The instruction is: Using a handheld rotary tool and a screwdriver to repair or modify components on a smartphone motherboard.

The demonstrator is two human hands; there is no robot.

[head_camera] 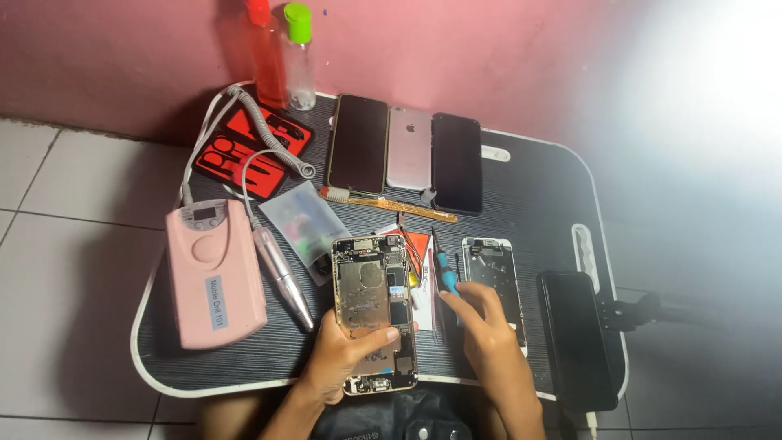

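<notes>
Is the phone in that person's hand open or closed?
Open. The phone in the left hand shows bare metal and circuit parts, no screen.

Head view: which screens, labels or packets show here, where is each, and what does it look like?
Three phones: row at table's far edge, two dark screens, one pink back.
Dark phone: right edge, on a holder.
Pink device: left, small display, pale label.
Clear packet: centre-left, colourful contents.

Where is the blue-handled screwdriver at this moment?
In the head view, the blue-handled screwdriver lies right of centre on the black tray table, between the opened phone body and the removed screen frame, with the right hand touching it.
</notes>
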